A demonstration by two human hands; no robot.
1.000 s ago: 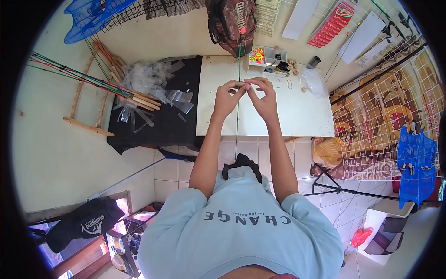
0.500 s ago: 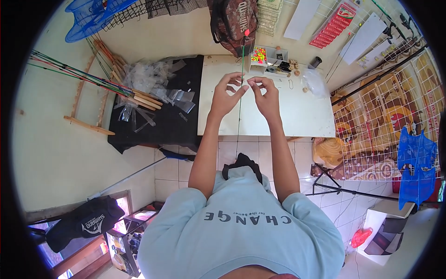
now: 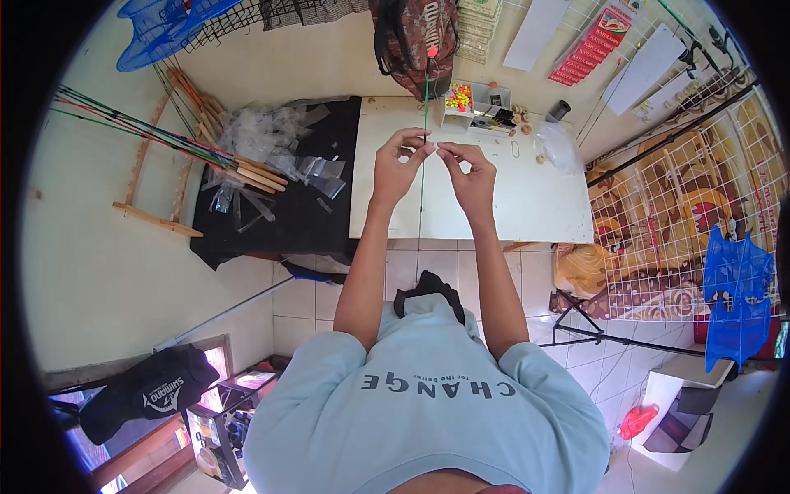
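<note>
A thin green rod (image 3: 426, 111) with a red bead-like tip runs upright through the picture, from the far wall side down toward my chest. My left hand (image 3: 397, 170) is closed on this rod, thumb and forefinger pinched near a dark band on it. Close beside it, my right hand (image 3: 472, 177) pinches thumb and forefinger together at the rod's right side. Whatever lies between those right fingertips is too small to make out. Both hands are above the white table (image 3: 494, 210).
A white tray (image 3: 455, 121) of bright beads stands at the table's back, with small wooden pieces and a plastic bag (image 3: 556, 146) to its right. Wooden-handled rods (image 3: 255, 174) and clear plastic wrappers (image 3: 263, 136) lie on the black cloth (image 3: 284, 226) at left.
The rod's red tip has shifted slightly left. My left thumb and forefinger have drawn closer together, and my right fingertips stay near them.
</note>
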